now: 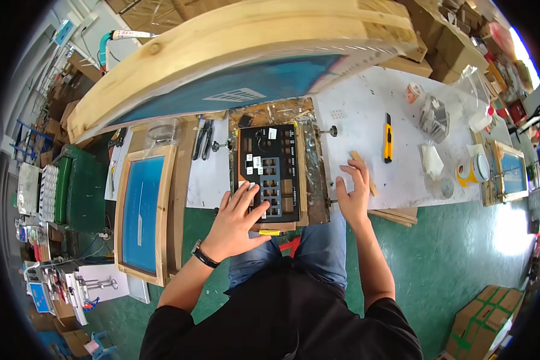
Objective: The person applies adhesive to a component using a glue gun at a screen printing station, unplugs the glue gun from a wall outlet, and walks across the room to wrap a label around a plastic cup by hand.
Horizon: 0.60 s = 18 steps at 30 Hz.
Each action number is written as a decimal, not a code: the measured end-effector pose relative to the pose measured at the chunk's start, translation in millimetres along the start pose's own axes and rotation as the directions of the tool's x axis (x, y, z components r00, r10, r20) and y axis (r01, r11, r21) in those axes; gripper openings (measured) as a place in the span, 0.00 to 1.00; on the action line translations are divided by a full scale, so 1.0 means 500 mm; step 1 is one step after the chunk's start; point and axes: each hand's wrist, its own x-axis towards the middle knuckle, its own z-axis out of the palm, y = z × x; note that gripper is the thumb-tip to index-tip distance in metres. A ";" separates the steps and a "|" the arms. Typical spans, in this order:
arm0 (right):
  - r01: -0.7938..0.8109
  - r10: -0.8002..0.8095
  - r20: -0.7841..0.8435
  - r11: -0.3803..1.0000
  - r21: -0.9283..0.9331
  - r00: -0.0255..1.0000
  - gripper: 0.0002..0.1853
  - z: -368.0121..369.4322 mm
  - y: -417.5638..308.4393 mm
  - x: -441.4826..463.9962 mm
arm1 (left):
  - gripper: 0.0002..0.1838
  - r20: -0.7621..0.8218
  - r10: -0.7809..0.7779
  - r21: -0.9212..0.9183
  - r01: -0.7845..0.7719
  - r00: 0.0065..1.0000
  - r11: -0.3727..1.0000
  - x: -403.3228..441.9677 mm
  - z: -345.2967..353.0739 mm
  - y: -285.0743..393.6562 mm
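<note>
My left hand [237,221] lies with spread fingers on the lower left of a black panel [288,207], holding nothing. The panel has rows of rectangular cutouts, a grey-blue section, an orange left edge and several small white stickers. It rests on a paint-stained board [313,180] in front of me. To the right of the board, my right hand [355,193] is raised with thumb and fingers apart and nothing between them. A thin wooden strip [372,183] lies partly behind that hand. Above the panel tilts a wood-framed printing screen [246,84] with blue mesh.
A yellow utility knife [388,139] lies on the white table [357,108] at right, near a yellow-and-white tub [473,171]. Pliers [203,140] lie left of the board. Another framed blue screen [143,207] stands further left. Clamp knobs [331,131] jut from the board's sides.
</note>
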 end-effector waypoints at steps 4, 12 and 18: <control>-0.038 0.037 0.038 0.999 0.029 0.999 0.17 0.015 -0.012 -0.019 | 0.41 0.000 -0.017 -0.015 0.017 1.000 1.000 -0.016 -0.001 0.002; -0.058 0.059 0.049 0.998 -0.008 0.997 0.16 0.017 -0.040 -0.036 | 0.40 -0.100 0.016 -0.048 -0.021 0.995 0.999 -0.021 0.016 -0.018; -0.029 0.033 0.079 0.998 -0.059 0.996 0.15 0.014 -0.086 -0.036 | 0.38 -0.168 0.000 -0.092 -0.016 0.986 0.996 -0.039 0.005 -0.018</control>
